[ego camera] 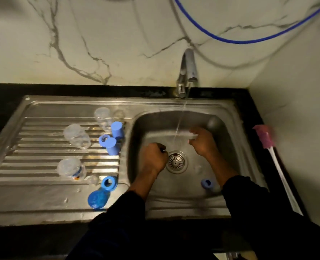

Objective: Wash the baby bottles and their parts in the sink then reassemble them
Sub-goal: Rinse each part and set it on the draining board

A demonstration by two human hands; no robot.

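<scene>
Bottle | sink, 1 o'clock of drain, under tap stream | right hand curled round it | left hand fisted, contents unclear | step: rinsing | next: probably rotate, then drainboard at 9 o'clock.

Dim, yellowish light, glare on the steel drainboard, soft motion blur, edges bowed by the wide lens.
</scene>
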